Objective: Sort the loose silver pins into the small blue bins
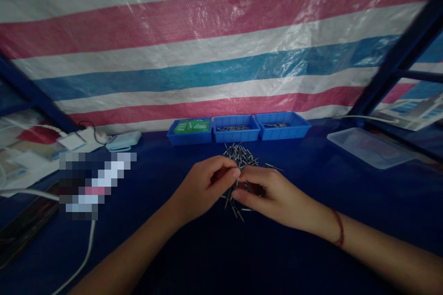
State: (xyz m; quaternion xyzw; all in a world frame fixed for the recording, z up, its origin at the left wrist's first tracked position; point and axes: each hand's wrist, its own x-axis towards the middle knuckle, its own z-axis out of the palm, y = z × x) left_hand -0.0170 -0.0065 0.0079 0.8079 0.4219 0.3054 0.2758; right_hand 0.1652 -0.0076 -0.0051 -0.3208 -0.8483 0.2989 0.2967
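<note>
A heap of small dark metal pins (242, 154) lies on the blue table cloth (311, 203) in front of me. My left hand (204, 189) and my right hand (266, 193) meet just over the near side of the heap, fingertips touching. Both hands are closed in a pinch on one thin pin (231, 190) that hangs between them. A red string circles my right wrist. More pins lie scattered under my right palm.
Three blue bins (237, 128) stand in a row at the back; the left one holds something green. A clear plastic lid (370, 147) lies at the right. White boxes, a cable (83, 258) and a dark phone lie at the left. A striped tarpaulin hangs behind.
</note>
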